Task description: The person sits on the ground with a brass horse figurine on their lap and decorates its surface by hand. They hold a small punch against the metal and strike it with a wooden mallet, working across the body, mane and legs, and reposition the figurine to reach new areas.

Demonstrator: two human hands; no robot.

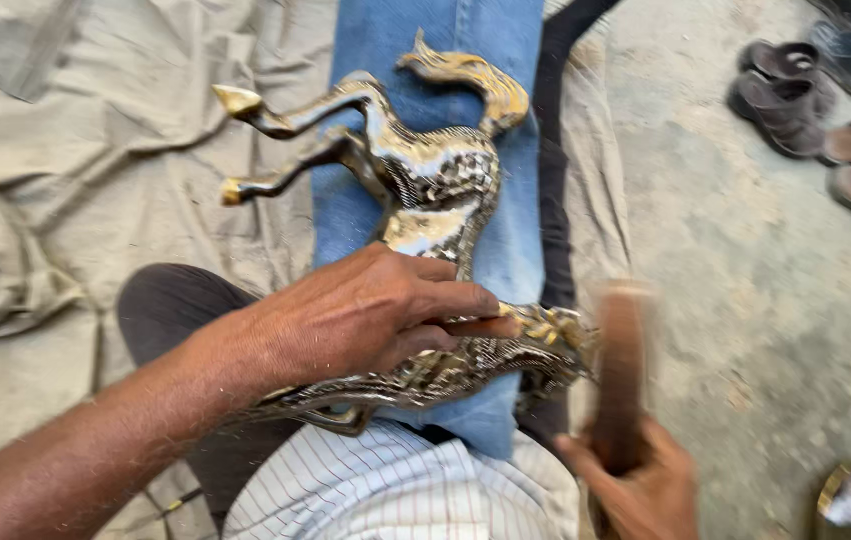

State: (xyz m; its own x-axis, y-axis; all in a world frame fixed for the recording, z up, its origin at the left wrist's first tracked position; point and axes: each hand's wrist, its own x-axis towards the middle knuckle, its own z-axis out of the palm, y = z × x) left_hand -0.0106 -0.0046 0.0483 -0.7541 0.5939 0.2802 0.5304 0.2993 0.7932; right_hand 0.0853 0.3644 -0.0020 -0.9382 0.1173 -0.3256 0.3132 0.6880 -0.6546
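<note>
Brass horse point(425, 200) under left-hand fingers point(445, 300), on blue cloth point(505, 250).

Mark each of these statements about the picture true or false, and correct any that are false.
1. The left hand presses down on a metal horse figure. True.
2. The horse figure lies on a red cloth. False: it lies on a blue cloth.
3. The right hand grips a blurred brown tool. True.
4. The footwear sits at the upper left. False: it sits at the upper right, on the bare ground.
5. The horse's hooves point toward the left of the view. True.
</note>
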